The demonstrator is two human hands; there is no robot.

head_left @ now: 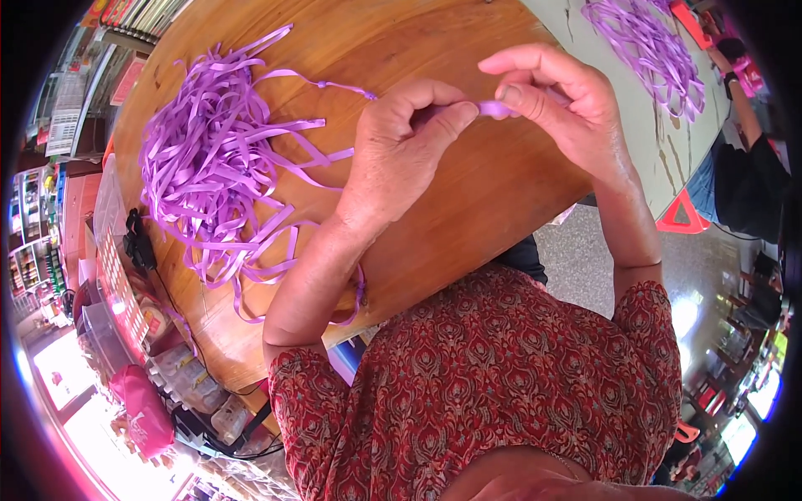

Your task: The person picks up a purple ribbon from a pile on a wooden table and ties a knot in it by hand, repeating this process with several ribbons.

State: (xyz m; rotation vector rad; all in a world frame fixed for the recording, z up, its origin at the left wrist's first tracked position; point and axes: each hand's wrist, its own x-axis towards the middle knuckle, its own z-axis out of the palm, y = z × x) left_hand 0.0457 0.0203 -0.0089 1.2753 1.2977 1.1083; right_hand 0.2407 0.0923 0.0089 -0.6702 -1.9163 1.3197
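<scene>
Above the wooden table, my left hand (397, 150) pinches a purple ribbon (494, 108) between thumb and curled fingers. My right hand (572, 108) closes its thumb on the other end of that short visible stretch, its index finger arched above. Most of the held ribbon is hidden inside my hands. A tangled heap of purple ribbons (209, 159) lies left of my left hand. One loose strand with small knots (322, 84) runs from the heap toward that hand, and other strands pass behind my left wrist.
The wooden table (476, 192) meets a pale table (576, 25) holding another purple ribbon bundle (652, 58). A person in dark clothing (752, 188) sits at the right, near a red stool (683, 215). Plastic boxes (180, 371) and a pink bag (142, 409) crowd the lower left.
</scene>
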